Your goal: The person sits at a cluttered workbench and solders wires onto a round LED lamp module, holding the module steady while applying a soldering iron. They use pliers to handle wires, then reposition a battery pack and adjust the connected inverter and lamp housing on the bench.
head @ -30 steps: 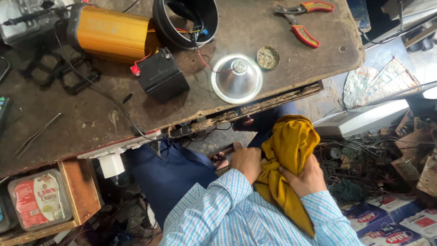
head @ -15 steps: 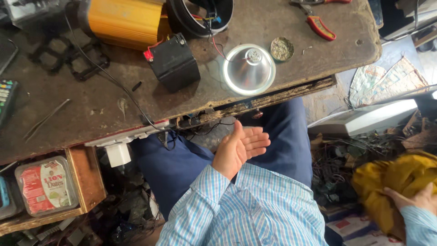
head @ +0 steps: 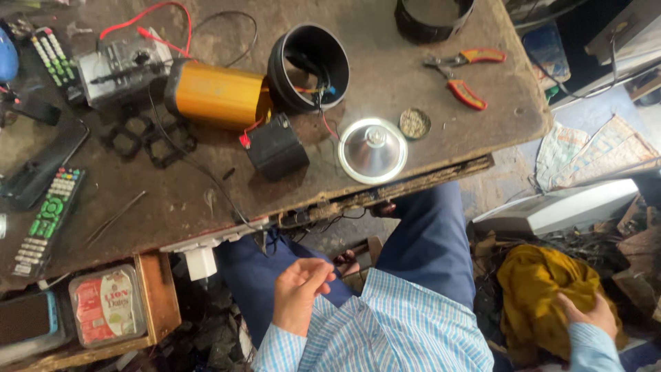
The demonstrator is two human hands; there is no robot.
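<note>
My left hand (head: 299, 295) hovers over my lap above my blue trousers (head: 427, 241), fingers loosely curled and holding nothing. Far to the right, my right hand (head: 587, 315) grips a mustard-yellow cloth (head: 540, 293) that lies bunched on a heap of clutter beside my leg. On the worn wooden workbench (head: 427, 158) in front of me are a silver round reflector (head: 372, 149), a small black battery (head: 277, 146) with red wire, an orange-yellow cylinder (head: 217, 96) and a black round housing (head: 308, 67).
Red-handled pliers (head: 461, 72) and a small round tin (head: 414, 123) lie at the bench's right. Remote controls (head: 49, 220) sit at the left. A white plug adapter (head: 201, 263) hangs under the edge. A wooden box (head: 158, 296) holds a red-labelled container (head: 107, 304).
Both hands held the yellow cloth over my lap a second ago. My right hand has carried it out to the right and down onto the clutter; my left hand let go and curled its fingers.
</note>
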